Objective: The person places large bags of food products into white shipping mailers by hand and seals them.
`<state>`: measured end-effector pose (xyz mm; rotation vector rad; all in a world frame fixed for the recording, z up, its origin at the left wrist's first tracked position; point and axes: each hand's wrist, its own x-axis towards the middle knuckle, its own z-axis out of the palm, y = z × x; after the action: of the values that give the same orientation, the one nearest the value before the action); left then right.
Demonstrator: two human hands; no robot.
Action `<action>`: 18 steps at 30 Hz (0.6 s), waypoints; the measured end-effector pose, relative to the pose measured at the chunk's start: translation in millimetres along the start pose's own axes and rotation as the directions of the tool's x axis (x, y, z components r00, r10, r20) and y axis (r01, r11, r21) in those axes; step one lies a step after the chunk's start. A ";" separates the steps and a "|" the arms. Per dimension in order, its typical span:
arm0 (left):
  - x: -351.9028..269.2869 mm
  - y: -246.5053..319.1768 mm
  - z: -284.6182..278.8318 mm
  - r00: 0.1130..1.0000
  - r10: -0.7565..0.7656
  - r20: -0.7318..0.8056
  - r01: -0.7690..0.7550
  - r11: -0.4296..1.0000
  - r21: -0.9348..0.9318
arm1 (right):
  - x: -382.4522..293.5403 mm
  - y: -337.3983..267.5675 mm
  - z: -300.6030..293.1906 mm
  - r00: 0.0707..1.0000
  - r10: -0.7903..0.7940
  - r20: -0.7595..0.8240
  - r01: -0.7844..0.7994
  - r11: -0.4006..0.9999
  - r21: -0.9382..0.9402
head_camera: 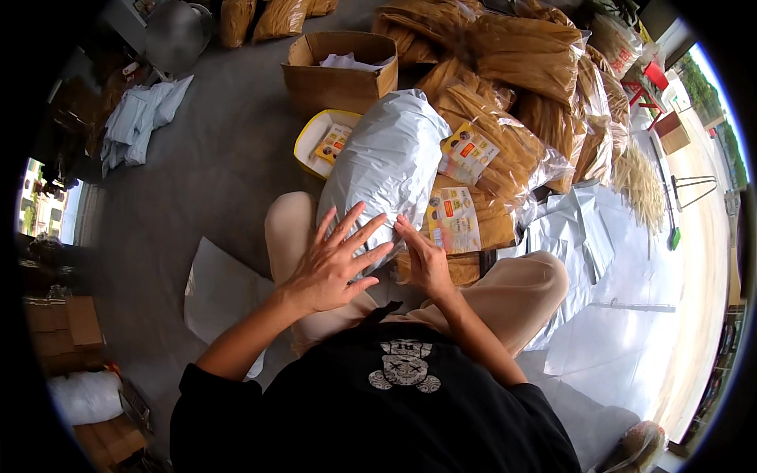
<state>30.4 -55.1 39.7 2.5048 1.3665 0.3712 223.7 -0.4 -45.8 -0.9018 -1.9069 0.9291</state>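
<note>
A bulging white plastic mailer bag (384, 159) lies between my knees, its far end reaching towards the cardboard box. My left hand (340, 260) is spread over the bag's near end, fingers apart and holding nothing. At the bag's near right edge, my right hand (429, 260) has its index fingertip at the plastic; whether it pinches any of it cannot be made out. Two printed cards or packets, the upper one (469, 154) and the lower one (453, 219), rest just right of the bag on clear-wrapped brown bundles (497, 230). The bag's underside is hidden.
An open cardboard box (340, 86) holds white paper-like material. Beside it, a yellow-rimmed white tray (307, 139) contains printed packets. Wrapped brown bundles (526, 53) are piled at far right. Flat mailer bags lie right (568, 236), left (222, 290) and far left (139, 118).
</note>
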 end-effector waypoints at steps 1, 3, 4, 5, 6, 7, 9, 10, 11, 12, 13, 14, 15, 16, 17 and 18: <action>3.7 3.5 2.2 1.000 -0.018 0.003 0.017 0.984 0.175 | 0.8 -1.1 -1.8 0.998 0.056 -0.004 -0.056 0.998 0.027; 1.6 -6.4 27.6 0.997 0.021 0.072 -0.047 0.923 0.383 | 8.3 -5.4 -8.0 0.980 0.195 -0.039 -0.191 0.979 0.077; 0.0 -11.3 38.6 0.993 0.038 0.114 -0.088 0.873 0.479 | 9.8 -0.4 -12.2 0.969 0.221 -0.107 -0.206 0.969 0.132; 1.6 -7.5 35.5 0.991 0.042 0.127 -0.097 0.880 0.465 | 13.4 0.5 -17.5 0.953 0.251 -0.168 -0.224 0.960 0.168; 0.2 -10.4 33.9 0.982 0.072 0.176 -0.138 0.906 0.400 | 18.5 1.4 -22.0 0.932 0.282 -0.226 -0.238 0.949 0.205; -2.0 -15.5 31.6 0.970 0.104 0.221 -0.175 0.927 0.331 | 24.7 5.8 -24.8 0.931 0.226 -0.285 -0.200 0.973 0.119; -3.7 -17.3 28.8 0.995 0.042 0.089 -0.059 0.977 0.204 | 38.4 17.9 -34.1 0.920 0.220 -0.323 -0.208 0.975 0.073; -6.1 -15.9 28.4 0.994 -0.073 -0.079 0.083 0.989 0.121 | 43.8 22.6 -34.8 0.917 0.237 -0.322 -0.188 0.966 0.175; -8.4 -17.1 29.2 0.954 -0.193 -0.230 0.202 0.979 0.015 | 44.7 35.7 -35.3 0.933 0.228 -0.279 -0.199 0.972 0.127; -12.0 -17.0 27.4 0.875 -0.323 -0.360 0.306 0.946 -0.106 | 45.8 44.8 -32.9 0.948 0.221 -0.229 -0.208 0.975 0.083; -13.7 -23.0 31.2 0.836 -0.407 -0.368 0.332 0.909 -0.252 | 43.8 52.8 -27.2 0.929 0.307 -0.205 -0.268 0.943 0.197; -17.3 -23.8 33.8 0.845 -0.428 -0.321 0.386 0.903 -0.188 | 39.6 58.0 -20.0 0.907 0.388 -0.165 -0.328 0.895 0.304; -17.6 -21.2 35.4 0.853 -0.443 -0.276 0.427 0.896 -0.121 | 34.1 64.9 -15.3 0.878 0.462 -0.123 -0.382 0.833 0.401; -16.9 -17.0 37.1 0.857 -0.461 -0.230 0.463 0.885 -0.051 | 23.8 79.4 -9.6 0.866 0.455 -0.209 -0.361 0.856 0.369; -16.9 -9.0 37.1 0.809 -0.526 -0.263 0.540 0.842 -0.025 | 18.0 73.7 -6.0 0.790 0.586 -0.179 -0.456 0.758 0.467; -15.8 -5.3 32.4 0.794 -0.566 -0.221 0.579 0.815 -0.004 | 12.6 65.7 -2.4 0.698 0.703 -0.132 -0.536 0.636 0.555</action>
<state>29.2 -69.1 6.2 1.9825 2.1603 0.4717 236.4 41.9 -96.1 -1.3466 -0.9575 1.4677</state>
